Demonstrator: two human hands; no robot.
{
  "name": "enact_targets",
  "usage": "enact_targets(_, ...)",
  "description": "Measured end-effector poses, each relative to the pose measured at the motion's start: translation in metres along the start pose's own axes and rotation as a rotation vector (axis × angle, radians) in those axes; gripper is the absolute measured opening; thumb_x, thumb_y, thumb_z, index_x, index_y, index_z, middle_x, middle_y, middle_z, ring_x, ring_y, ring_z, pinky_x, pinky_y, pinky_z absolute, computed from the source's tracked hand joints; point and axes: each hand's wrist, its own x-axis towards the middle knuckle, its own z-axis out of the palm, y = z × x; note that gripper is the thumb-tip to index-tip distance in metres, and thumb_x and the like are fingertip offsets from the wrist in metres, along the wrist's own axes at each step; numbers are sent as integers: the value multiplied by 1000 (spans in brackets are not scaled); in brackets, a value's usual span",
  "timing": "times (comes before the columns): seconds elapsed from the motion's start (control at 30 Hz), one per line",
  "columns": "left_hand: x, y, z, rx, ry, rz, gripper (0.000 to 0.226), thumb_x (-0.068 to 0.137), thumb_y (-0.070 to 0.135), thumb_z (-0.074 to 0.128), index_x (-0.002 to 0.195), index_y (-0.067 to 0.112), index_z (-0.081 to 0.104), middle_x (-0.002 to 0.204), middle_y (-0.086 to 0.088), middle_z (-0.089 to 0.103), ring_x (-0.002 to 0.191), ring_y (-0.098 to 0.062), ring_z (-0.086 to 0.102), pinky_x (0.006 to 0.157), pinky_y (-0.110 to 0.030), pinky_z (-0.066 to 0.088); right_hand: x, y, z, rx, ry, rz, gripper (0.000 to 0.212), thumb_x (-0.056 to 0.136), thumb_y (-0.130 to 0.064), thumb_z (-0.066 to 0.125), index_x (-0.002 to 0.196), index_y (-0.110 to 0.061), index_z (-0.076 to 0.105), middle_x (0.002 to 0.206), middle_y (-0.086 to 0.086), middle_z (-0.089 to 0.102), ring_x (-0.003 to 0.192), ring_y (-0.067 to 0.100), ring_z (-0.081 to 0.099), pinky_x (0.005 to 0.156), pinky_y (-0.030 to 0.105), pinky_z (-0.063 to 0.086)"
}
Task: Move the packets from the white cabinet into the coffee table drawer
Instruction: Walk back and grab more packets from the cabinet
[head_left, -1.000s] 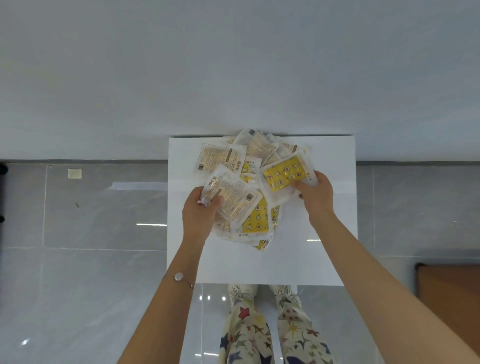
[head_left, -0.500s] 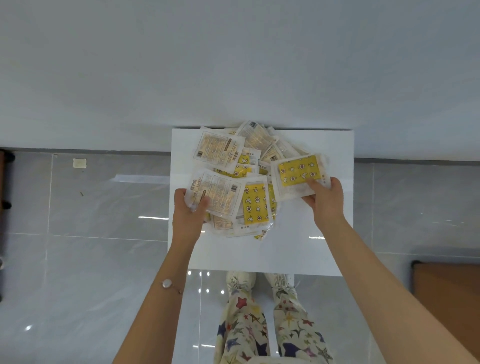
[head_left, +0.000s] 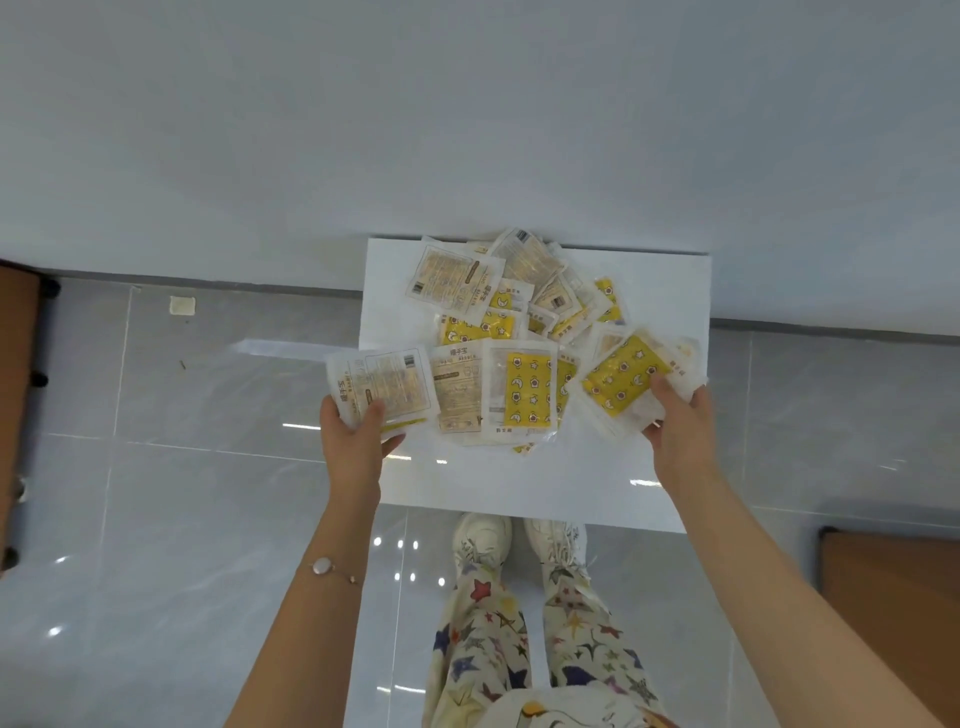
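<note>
A packet is gripped in each hand, left hand (head_left: 353, 441) and right hand (head_left: 678, 415), flanking the heaped packets (head_left: 509, 332) on the white surface (head_left: 519, 483).

Pale wall (head_left: 467, 104), glossy grey floor tiles (head_left: 156, 519)

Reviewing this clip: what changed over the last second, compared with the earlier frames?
The left hand has drawn its pale packet leftward, so it now overhangs the left edge of the white cabinet. The right hand has carried its yellow packet rightward, toward the right edge. Both grips stayed, and the rest of the pile still lies on the cabinet top.
</note>
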Motion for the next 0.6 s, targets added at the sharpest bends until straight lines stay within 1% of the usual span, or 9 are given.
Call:
enact_targets(0.1, -19, 12, -7, -83, -20, 17, 27, 91, 4, 59, 114, 11, 48, 113, -5, 61, 99, -21, 66, 68, -35, 61, -22, -13, 2, -102, -52, -42, 25, 92, -15, 61, 115, -23, 57, 105, -5, 67, 101, 17, 65, 82, 37, 55)
enact_targets(0.17, -37, 26, -13, -126, -40, 38, 30, 91, 4, 60, 117, 9, 47, 112, -6, 62, 98, -22, 67, 68, -34, 60, -42, -29, 7, -204, -135, -71, 19, 91, -18, 62, 107, -27, 59, 102, -6, 69, 97, 17, 66, 82, 40, 55)
enact_targets(0.23, -59, 46, -22, -166, -53, 66, 34, 90, 4, 61, 121, 8, 45, 112, -5, 62, 97, -22, 68, 68, -35, 60, -66, -51, 14, -289, -232, -105, 17, 91, -19, 63, 105, -29, 59, 105, -3, 70, 97, 19, 68, 82, 42, 55)
enact_targets(0.33, -97, 78, -45, -251, -39, 95, 40, 89, 6, 63, 123, 12, 43, 114, -4, 62, 97, -21, 69, 70, -37, 60, -110, -88, 26, -409, -353, -162, 23, 89, -20, 65, 111, -22, 57, 112, 4, 68, 99, 24, 68, 82, 47, 57)
enact_targets(0.43, -138, 107, -77, -362, 3, 119, 42, 89, 6, 64, 123, 17, 42, 114, -3, 62, 96, -18, 70, 69, -36, 60, -160, -122, 42, -490, -447, -222, 32, 89, -21, 66, 118, -15, 54, 114, 7, 67, 98, 24, 69, 81, 47, 58)
enact_targets(0.6, -199, 136, -153, -531, 81, 101, 41, 89, 6, 63, 121, 18, 41, 119, -6, 60, 99, -23, 68, 71, -40, 60, -248, -156, 79, -581, -612, -258, 33, 87, -21, 67, 118, -18, 55, 116, 5, 67, 100, 25, 68, 84, 51, 56)
